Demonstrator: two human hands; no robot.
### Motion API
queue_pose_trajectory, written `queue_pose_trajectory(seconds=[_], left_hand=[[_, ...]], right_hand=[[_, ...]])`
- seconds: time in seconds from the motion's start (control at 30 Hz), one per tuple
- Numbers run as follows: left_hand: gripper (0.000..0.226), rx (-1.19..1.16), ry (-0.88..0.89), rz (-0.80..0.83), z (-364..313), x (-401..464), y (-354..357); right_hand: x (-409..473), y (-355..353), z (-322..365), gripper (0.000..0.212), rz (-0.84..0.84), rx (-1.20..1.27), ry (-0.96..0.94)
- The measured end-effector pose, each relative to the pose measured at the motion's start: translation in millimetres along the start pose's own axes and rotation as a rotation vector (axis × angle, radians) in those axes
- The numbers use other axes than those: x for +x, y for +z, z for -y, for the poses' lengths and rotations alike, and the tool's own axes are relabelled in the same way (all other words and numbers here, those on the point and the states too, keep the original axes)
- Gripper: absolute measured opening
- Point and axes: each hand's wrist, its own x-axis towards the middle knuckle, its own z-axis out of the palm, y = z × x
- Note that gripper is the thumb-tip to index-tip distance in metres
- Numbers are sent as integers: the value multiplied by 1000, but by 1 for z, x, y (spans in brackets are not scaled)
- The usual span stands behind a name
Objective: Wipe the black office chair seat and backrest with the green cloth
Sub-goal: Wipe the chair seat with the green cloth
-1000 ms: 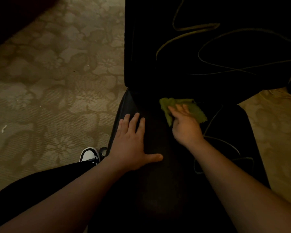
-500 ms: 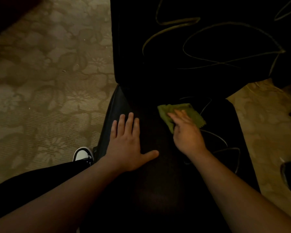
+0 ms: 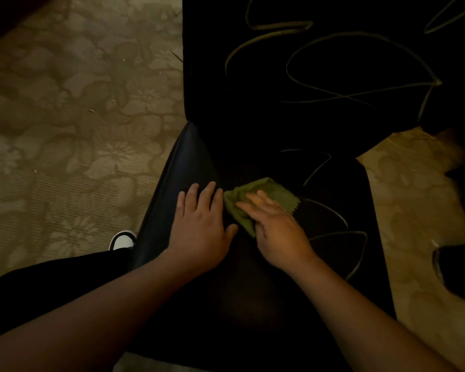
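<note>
Right hand: your right hand [image 3: 278, 229] lay flat, fingers together, pressing the crumpled green microfibre cloth [image 3: 258, 200] onto the seat.
Left hand: your left hand [image 3: 202, 224] rested open and empty, fingers spread, just beside the cloth.
Cloth: mid-seat on the black padded office chair seat [image 3: 188, 162], nearer the back edge.
Backrest: the black backrest [image 3: 253, 108] rose beyond your fingertips.
</note>
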Motion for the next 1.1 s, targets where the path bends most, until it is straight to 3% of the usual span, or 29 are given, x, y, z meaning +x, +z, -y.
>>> queue_pose_trajectory(seconds=[0.2, 0.37, 0.47, 0.6, 0.7, 0.93, 1.0, 1.1], left_hand=[[120, 122, 41, 119, 10, -2, 3], [127, 147, 86, 118, 15, 9, 2], [121, 145, 113, 121, 17, 12, -1], [93, 137, 145, 97, 6, -2, 0], [82, 82, 103, 55, -2, -23, 8], [84, 105, 137, 90, 8, -20, 10], [84, 109, 155, 90, 11, -17, 12], [82, 108, 185, 81, 19, -10, 10]], right_hand=[[-6, -17, -50, 54, -170, -40, 325], [-13, -9, -29, 55, -163, -32, 353], [-27, 2, 2, 59, -71, 9, 169], [-41, 10, 23, 56, -4, -28, 30], [-36, 3, 11, 57, -11, -31, 70], [-36, -10, -28, 57, -139, -27, 385], [-38, -5, -18, 58, -145, -28, 386], [-51, 7, 11, 60, -93, -35, 207]])
